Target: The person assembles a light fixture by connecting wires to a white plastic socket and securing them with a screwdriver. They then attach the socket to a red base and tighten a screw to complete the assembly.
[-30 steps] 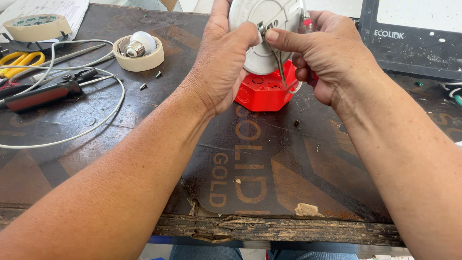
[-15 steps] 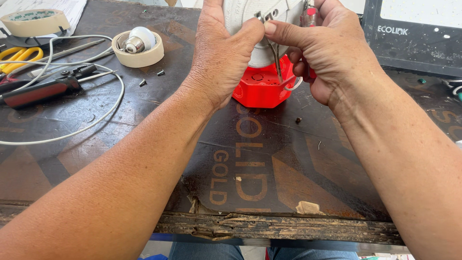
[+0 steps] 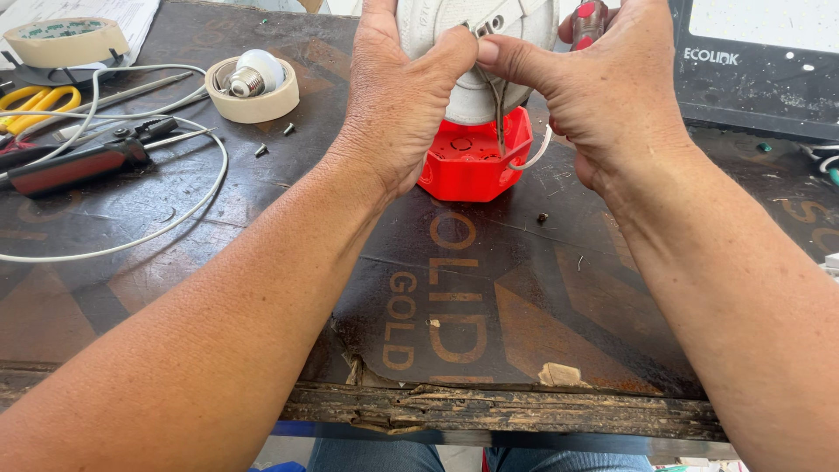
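My left hand (image 3: 398, 105) and my right hand (image 3: 603, 96) hold a round white lamp fitting (image 3: 476, 52) up above a red octagonal junction box (image 3: 476, 162) on the dark wooden board (image 3: 454, 288). Both thumbs press together on the fitting's back, where thin wires (image 3: 500, 122) come out and hang down into the box. A white wire (image 3: 533, 156) loops out at the box's right side. My right hand also holds a red-handled tool (image 3: 587, 22) against the fitting.
At the left lie a tape roll with a white bulb in it (image 3: 252, 86), another tape roll (image 3: 65, 42), yellow scissors (image 3: 31, 103), a dark-handled tool (image 3: 74, 164) and a long white cable (image 3: 157, 227). Loose screws (image 3: 542, 217) dot the board. A black panel (image 3: 756, 65) sits far right.
The view has shifted slightly, so the hands and fitting sit a little higher in the frame. The thumbs stay pressed on the wires at the fitting's back.
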